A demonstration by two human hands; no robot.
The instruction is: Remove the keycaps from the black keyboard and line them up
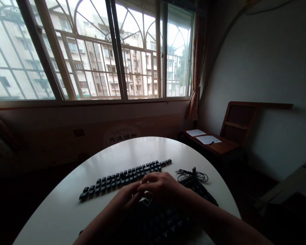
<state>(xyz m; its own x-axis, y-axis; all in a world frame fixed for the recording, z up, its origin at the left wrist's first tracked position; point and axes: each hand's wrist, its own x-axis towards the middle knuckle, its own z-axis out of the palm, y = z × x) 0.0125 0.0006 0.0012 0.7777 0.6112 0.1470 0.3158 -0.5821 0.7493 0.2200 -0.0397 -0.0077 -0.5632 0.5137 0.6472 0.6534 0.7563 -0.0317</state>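
Note:
My left hand and my right hand meet over the white round table, fingertips together. Both hands have their fingers bent and closed; whatever they may hold between them is hidden. Beneath my hands and forearms lies a black keyboard, dark and partly covered, with a pale angular mark near my fingers. Its far right part shows beyond my right forearm, beside a coiled black cable. Just past my hands, loose black keycaps stand in slanting rows on the table.
The white table has a curved edge all round. At the back right, papers and a pen lie on a brown wooden bench. A barred window and a curtain are behind the table.

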